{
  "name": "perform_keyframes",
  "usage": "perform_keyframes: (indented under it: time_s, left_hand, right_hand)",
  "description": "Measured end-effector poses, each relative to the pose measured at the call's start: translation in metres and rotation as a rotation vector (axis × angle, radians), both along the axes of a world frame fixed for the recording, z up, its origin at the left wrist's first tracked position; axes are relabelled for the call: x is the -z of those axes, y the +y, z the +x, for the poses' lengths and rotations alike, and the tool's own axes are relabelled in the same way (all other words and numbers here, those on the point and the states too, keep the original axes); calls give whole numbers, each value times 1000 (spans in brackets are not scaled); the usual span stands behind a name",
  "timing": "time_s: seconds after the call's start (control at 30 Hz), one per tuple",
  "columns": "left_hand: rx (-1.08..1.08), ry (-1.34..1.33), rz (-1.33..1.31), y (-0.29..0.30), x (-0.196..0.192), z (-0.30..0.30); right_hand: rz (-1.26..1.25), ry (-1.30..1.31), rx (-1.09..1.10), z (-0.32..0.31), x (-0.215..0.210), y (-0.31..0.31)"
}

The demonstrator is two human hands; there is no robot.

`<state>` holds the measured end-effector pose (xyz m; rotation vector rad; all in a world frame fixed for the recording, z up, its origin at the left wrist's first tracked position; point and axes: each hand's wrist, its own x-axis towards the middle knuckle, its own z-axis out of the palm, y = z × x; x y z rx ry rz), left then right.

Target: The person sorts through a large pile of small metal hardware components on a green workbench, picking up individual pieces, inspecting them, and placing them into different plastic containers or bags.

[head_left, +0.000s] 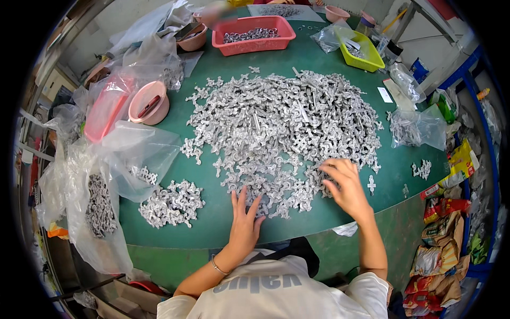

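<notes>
A big heap of small silver-grey metal cross-shaped pieces (287, 117) spreads over the green table (287, 232). At its near edge my left hand (245, 220) has its fingers apart, the tips touching the closest pieces. My right hand (345, 183) hovers at the heap's near right side. Its fingers are bent, and a gap shows between thumb and forefinger with no piece visible in it. One loose cross piece (371, 184) lies just right of that hand. A smaller pile of the same pieces (172, 204) sits left of my left hand.
A red basket (254, 48) of metal rings and a yellow-green basket (366, 59) stand at the back. On the left are a pink bowl (149, 118) and clear plastic bags (135, 143). Another bag of pieces (408, 127) lies right. Beyond is a blue shelf frame (470, 87).
</notes>
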<state>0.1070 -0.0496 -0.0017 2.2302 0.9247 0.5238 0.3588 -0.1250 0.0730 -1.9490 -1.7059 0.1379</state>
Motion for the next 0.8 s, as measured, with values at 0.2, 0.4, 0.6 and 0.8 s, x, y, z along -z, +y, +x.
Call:
perform_keyframes:
  time_s: [0.2, 0.4, 0.6, 0.8]
  left_hand:
    - [3, -35, 64, 3, -19, -10]
    - [50, -339, -124, 5, -38, -21]
    - [140, -666, -549, 4, -57, -9]
    - [121, -734, -741, 6, -60, -15]
  right_hand:
    - [132, -214, 114, -5, 45, 16]
    - [209, 1057, 283, -57, 43, -4]
    - [90, 1419, 77, -110, 24, -16]
    - [123, 1212, 29, -122, 13, -21]
